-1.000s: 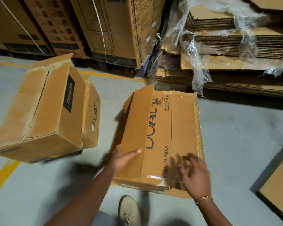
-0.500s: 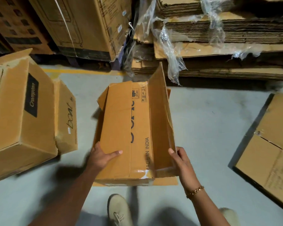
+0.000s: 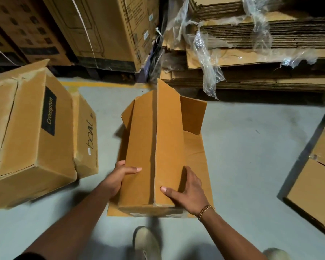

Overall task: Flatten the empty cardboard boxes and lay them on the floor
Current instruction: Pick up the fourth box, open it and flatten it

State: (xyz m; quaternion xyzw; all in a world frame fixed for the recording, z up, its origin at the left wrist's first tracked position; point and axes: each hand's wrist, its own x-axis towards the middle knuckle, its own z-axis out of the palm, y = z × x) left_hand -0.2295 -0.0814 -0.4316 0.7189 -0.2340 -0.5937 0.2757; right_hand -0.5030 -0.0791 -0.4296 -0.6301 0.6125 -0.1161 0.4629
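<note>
Left hand (image 3: pixel 120 178) and right hand (image 3: pixel 188 192) gripped opened cardboard box (image 3: pixel 152 147) at frame centre, flaps raised, above floor (image 3: pixel 251 147).

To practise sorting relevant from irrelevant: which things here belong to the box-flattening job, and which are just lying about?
Job: brown cardboard box with raised flaps, gripped by left hand and right hand; flat brown cardboard sheet beneath it; dented brown Crompton box and smaller boat box, likely next.
Lying about: wrapped stack of corrugated sheets; torn clear plastic film; tall strapped printed cartons.
</note>
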